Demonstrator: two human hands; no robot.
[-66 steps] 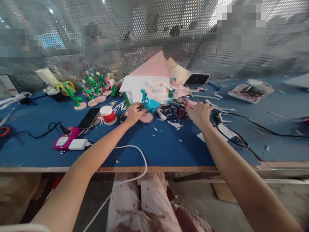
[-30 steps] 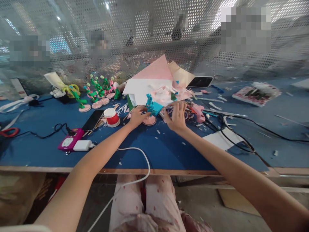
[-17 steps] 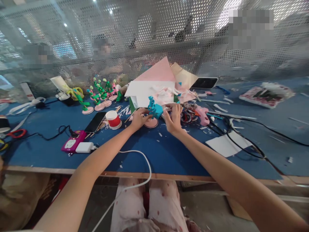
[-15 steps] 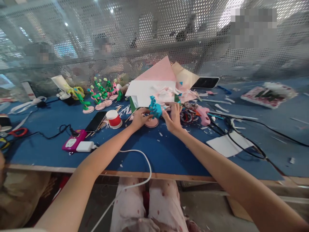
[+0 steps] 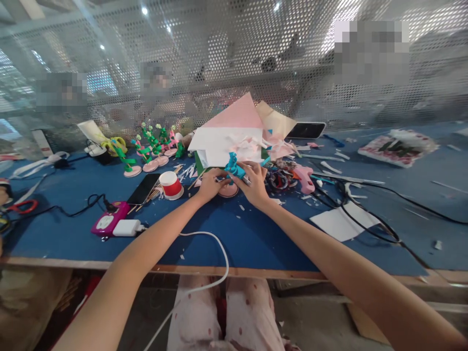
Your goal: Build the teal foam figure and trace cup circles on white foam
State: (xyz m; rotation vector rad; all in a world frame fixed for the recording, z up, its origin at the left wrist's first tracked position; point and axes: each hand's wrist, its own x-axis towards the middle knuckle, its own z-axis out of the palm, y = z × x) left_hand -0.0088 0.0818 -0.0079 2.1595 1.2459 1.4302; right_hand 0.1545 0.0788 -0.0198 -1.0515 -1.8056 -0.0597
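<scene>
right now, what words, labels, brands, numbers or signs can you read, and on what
None can be read.
Purple power block: marks on its pale face, too small and blurred.
White upright item, far left: reddish mark, too small.
Blue paper at the hands: no lettering visible.

Curled turquoise paper (image 5: 235, 168), upright, round pink base (image 5: 228, 191) below, flat on blue table (image 5: 256, 243)
</scene>
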